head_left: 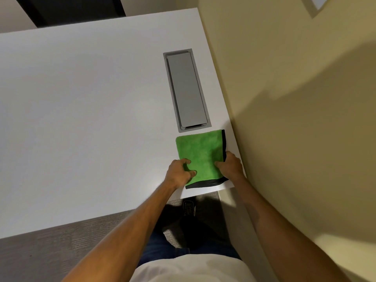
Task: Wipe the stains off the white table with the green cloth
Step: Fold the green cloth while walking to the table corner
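Note:
A green cloth (pixel 200 153) with a black hem lies folded flat on the white table (pixel 81 119), close to the table's near right corner. My left hand (pixel 180 173) rests on the cloth's near left edge with curled fingers pinching the fabric. My right hand (pixel 231 164) presses on the cloth's right edge, fingers bent over the black hem. No stains show on the tabletop from here.
A grey rectangular cable hatch (pixel 186 89) is set into the table just beyond the cloth. A yellowish wall (pixel 295 98) runs along the table's right edge. Grey carpet (pixel 61 241) and my dark shoe (pixel 189 207) lie below the near edge.

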A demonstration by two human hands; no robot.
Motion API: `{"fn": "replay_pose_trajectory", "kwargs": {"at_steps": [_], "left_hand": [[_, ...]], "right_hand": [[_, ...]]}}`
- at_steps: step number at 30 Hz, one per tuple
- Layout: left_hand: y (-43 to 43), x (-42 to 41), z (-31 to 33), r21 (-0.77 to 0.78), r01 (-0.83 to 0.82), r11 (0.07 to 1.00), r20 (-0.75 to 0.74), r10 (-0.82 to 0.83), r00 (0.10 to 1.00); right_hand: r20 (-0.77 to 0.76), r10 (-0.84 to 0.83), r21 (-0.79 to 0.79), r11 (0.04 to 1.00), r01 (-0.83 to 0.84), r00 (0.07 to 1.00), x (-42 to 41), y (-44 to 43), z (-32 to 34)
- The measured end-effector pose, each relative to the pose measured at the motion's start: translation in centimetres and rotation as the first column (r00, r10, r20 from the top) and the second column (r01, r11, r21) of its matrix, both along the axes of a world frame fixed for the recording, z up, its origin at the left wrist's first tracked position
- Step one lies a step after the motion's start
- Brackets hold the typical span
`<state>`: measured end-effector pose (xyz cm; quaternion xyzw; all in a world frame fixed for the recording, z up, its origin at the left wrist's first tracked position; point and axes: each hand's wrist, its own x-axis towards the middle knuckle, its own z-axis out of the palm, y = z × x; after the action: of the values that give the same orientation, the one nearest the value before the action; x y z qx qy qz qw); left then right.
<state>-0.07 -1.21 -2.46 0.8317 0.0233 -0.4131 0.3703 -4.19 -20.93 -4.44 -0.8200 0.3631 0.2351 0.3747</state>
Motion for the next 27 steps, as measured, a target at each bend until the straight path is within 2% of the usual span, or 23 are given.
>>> {"fn": "replay_pose_trajectory", "kwargs": {"at_steps": [6, 13, 20, 23, 27], "left_hand": [[0.6, 0.1, 1.3, 0.055, -0.037, 0.998, 0.208, 0.024, 0.978], [5.2, -0.4, 2.6, 0.076, -0.100, 0.992, 0.351, 0.067, 0.934], [11.7, -1.7, 4.4, 0.121, -0.218, 0.968, 0.431, 0.147, 0.890], [14.3, -2.3, 5.2, 0.112, -0.271, 0.956, 0.445, 0.195, 0.874], [18.4, -3.3, 6.0, 0.078, -0.379, 0.922, 0.453, 0.306, 0.837]], "right_hand": [[0.137, -0.023, 0.046, 0.999, 0.016, 0.990, -0.2, 1.2, 0.8], [0.279, 0.111, 0.001, 0.993, -0.116, 0.954, 1.4, 4.8, 2.6], [0.534, 0.366, 0.006, 0.900, -0.437, 0.762, 3.0, 10.3, 4.4], [0.547, 0.464, -0.056, 0.851, -0.522, 0.697, 3.5, 13.0, 4.2], [0.491, 0.568, -0.065, 0.780, -0.622, 0.661, 4.4, 17.7, 4.8]]}}
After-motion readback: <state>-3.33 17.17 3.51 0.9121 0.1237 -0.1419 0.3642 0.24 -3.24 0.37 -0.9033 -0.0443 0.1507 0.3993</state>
